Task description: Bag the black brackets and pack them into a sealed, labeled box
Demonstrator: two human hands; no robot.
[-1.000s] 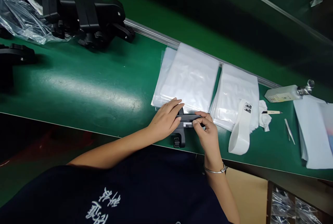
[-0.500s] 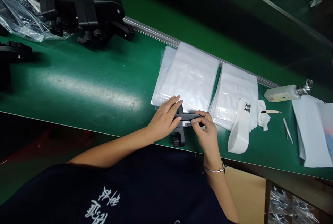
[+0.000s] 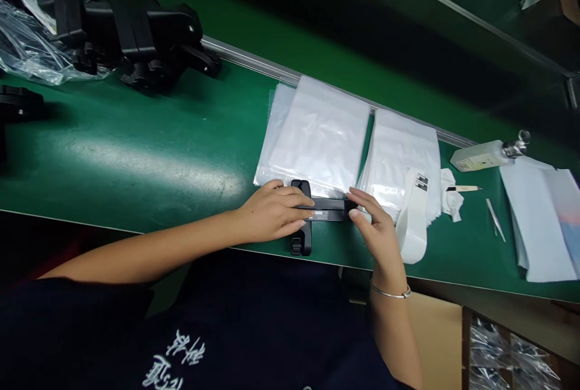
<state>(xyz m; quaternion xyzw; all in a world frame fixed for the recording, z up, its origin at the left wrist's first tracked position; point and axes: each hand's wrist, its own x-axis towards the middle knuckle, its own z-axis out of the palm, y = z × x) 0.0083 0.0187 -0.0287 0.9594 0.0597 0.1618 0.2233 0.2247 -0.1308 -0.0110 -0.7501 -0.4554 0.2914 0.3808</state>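
Note:
A black plastic bracket (image 3: 333, 204) lies on the green workbench, a small white label (image 3: 319, 214) on its bar and a crosspiece with a knob at its left end. My left hand (image 3: 276, 212) rests over the left part of the bar, fingers laid together across it and the thumb along the near side. At the right end, my right hand (image 3: 375, 224) has its thumb on the near side and its fingers on the far side, holding that tip. My fingers cover parts of the bar.
Stacks of clear plastic bags (image 3: 324, 136) lie just beyond the bracket. A white label strip (image 3: 413, 221) curls at the right, near crumpled tissue (image 3: 452, 197), tweezers (image 3: 495, 220) and a bottle (image 3: 480, 156). More black brackets (image 3: 136, 28) are piled at far left.
My left hand has slid nearer and lies flatter over the bar, baring the top of the crosspiece. My right hand has moved right to the bar's end, its fingers straighter.

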